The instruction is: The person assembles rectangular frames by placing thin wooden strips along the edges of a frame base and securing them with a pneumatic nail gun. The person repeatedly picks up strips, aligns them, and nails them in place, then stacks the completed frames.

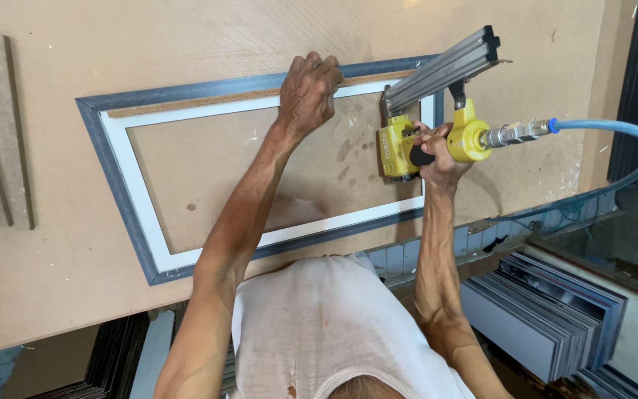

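The right hand (437,151) is gripping a yellow nail gun (426,140) tightly at the frame's (123,174) right end, near the workbench's (53,295) right edge. Farther off, the left hand (306,92) is pressing down, fingers curled over the frame's far rail.

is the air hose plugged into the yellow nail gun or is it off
Plugged in. The blue air hose runs into a metal coupler seated at the back of the yellow nail gun, which the right hand grips.
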### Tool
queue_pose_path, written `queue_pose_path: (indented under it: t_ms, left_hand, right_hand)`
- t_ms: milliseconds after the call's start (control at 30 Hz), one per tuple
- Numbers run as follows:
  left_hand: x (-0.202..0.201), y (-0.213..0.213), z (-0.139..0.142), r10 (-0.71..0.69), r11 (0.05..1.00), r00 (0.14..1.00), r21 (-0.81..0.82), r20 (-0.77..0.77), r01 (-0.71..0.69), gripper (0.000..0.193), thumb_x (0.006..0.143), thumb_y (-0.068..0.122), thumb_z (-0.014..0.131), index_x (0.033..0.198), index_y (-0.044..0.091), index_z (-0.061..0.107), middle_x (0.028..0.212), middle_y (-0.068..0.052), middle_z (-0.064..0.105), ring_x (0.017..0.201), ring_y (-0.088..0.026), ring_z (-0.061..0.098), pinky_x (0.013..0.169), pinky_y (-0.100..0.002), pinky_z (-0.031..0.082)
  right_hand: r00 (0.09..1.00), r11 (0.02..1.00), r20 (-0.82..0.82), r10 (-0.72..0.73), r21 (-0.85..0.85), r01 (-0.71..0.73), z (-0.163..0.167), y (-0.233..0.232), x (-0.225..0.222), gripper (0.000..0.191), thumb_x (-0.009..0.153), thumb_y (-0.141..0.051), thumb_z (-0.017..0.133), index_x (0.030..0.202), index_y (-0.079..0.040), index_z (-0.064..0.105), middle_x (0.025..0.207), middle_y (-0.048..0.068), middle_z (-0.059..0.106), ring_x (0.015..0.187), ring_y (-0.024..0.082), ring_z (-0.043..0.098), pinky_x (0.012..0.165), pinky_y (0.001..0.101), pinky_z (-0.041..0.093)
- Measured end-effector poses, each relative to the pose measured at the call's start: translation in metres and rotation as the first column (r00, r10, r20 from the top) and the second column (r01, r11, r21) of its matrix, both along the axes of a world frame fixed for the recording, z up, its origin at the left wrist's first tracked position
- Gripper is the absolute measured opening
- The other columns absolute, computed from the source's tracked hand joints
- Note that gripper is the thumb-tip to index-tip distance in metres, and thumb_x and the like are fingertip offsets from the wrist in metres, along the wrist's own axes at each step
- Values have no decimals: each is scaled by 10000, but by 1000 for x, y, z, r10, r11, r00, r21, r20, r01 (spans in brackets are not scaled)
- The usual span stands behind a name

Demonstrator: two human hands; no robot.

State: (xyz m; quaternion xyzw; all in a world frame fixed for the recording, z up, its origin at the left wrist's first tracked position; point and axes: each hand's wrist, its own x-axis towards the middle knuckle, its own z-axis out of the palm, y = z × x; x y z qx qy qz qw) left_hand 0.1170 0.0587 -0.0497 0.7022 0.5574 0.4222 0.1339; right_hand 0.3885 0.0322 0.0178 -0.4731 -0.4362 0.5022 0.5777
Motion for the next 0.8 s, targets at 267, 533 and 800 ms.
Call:
queue_pose_path:
  t_ms: [267,533,800]
  left_hand:
    - [2,1,-6,-19,1000,1000,-6,5,19,138,864,-75,619,870,3,732,907,-113,694,853,-263,554,771,-399,413]
    - [-1,0,-8,-26,1000,999,4,-20,26,145,837,-70,640,910,-4,747,969,-117,705,879,-258,554,780,-395,413]
    - [-4,1,-2,-40,999,999,-15,-35,40,160,826,-94,639,912,8,727,954,-109,690,890,-287,570,799,-404,438]
  right_hand:
    - [999,999,-38,-33,-6,32,-2,4,4,129,765,70,584,866,-9,580,708,88,581,579,220,591,997,573,608]
    - [997,998,-18,-69,-6,69,-7,1,10,128,759,70,582,859,-10,591,692,85,577,573,212,578,984,593,605]
    - [977,977,-30,212,34,-211,-14,-20,-10,187,791,128,540,874,-40,553,737,95,578,665,229,599,1136,600,522]
